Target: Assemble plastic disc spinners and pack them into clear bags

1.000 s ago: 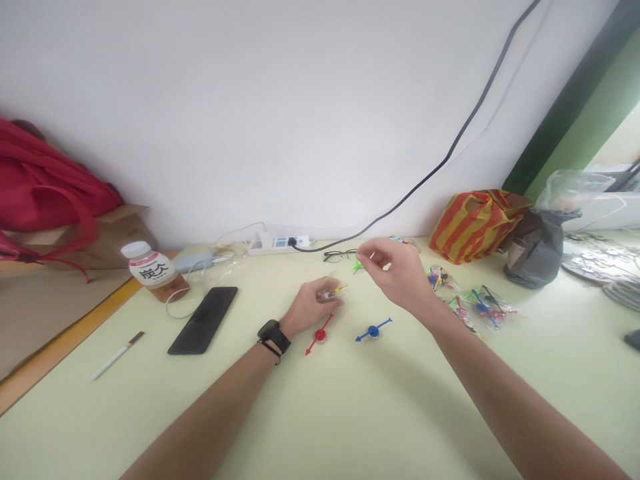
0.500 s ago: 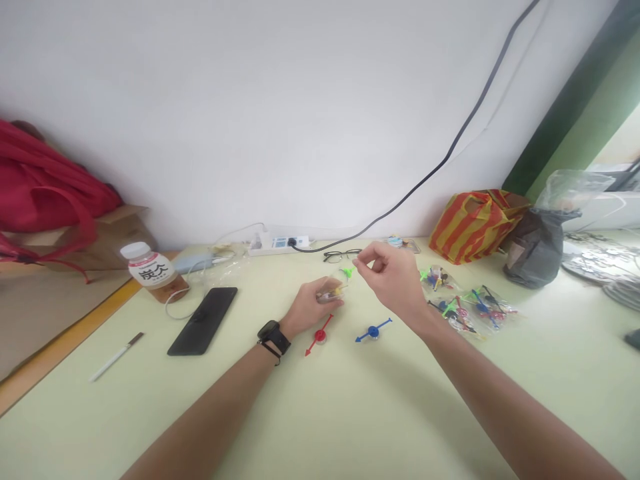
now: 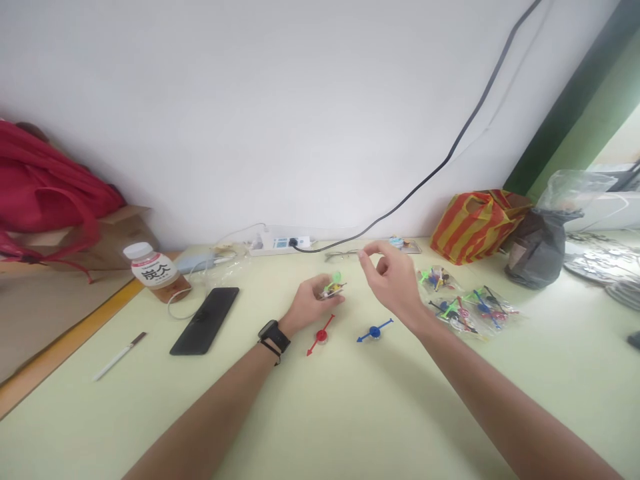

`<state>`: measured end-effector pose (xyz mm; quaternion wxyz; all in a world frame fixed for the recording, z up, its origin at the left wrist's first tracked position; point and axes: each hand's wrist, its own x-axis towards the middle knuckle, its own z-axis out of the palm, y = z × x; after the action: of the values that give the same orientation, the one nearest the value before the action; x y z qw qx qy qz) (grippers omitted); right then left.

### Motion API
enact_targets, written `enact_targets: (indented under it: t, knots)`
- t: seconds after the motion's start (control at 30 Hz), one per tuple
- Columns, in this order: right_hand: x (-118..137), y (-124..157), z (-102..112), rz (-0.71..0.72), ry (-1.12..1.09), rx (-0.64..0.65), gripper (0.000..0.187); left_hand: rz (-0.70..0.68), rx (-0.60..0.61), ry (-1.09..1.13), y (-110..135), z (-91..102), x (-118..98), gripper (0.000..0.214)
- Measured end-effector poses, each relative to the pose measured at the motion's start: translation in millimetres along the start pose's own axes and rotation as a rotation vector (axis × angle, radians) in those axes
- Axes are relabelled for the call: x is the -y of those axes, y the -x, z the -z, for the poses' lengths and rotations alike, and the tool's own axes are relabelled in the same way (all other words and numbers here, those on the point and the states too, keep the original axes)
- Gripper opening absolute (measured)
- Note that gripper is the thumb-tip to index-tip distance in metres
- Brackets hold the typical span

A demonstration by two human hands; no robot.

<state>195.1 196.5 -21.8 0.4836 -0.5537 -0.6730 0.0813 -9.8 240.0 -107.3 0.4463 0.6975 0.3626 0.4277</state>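
Observation:
My left hand (image 3: pixel 310 305), with a black watch on its wrist, rests on the pale green table (image 3: pixel 320 413) and is closed on a small clear packet of coloured plastic toy parts (image 3: pixel 333 288); a green piece sticks up from it. My right hand (image 3: pixel 395 280) hovers just to the right of it, fingers spread apart and holding nothing. On the table below the hands lie a red spinner with an arrow (image 3: pixel 320 335) and a blue spinner with an arrow (image 3: pixel 374 331).
Several clear packets of coloured toy parts (image 3: pixel 465 303) lie to the right. A black phone (image 3: pixel 204 320), a drink bottle (image 3: pixel 156 272), a white pen (image 3: pixel 118 355), a power strip (image 3: pixel 280 244) and glasses (image 3: pixel 343 253) are behind and left. A striped bag (image 3: pixel 475 223) and a dark bag (image 3: pixel 537 247) stand at right.
My right hand has opened from a pinch and dropped slightly. A green piece now stands up from the packet in my left hand, nearer to that hand than before.

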Motion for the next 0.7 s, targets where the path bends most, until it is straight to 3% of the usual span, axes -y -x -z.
enact_targets:
  t: [0.07, 0.2, 0.3, 0.57, 0.7]
  knots:
    - [-10.7, -1.7, -3.3, -0.026, -0.044, 0.018, 0.027, 0.042, -0.008, 0.188, -3.2, 2.3, -2.1, 0.046]
    - [-37.8, -1.6, -20.9, -0.081, -0.2, 0.404, 0.039, 0.124, -0.012, 0.405, -7.8, 7.5, -7.1, 0.05]
    - [-49.7, 0.2, -31.7, -0.113, -0.336, 0.57, 0.045, 0.15, -0.02, 0.477, -9.2, 9.6, -10.9, 0.045]
    - [-55.1, 2.1, -30.9, -0.056, -0.411, 0.547, 0.041, 0.145, -0.101, 0.531, -13.2, 9.8, -20.3, 0.052]
    - [-61.9, 3.0, -35.1, -0.041, -0.439, 0.575, 0.038, 0.135, -0.072, 0.483, -12.3, 11.4, -17.6, 0.052]
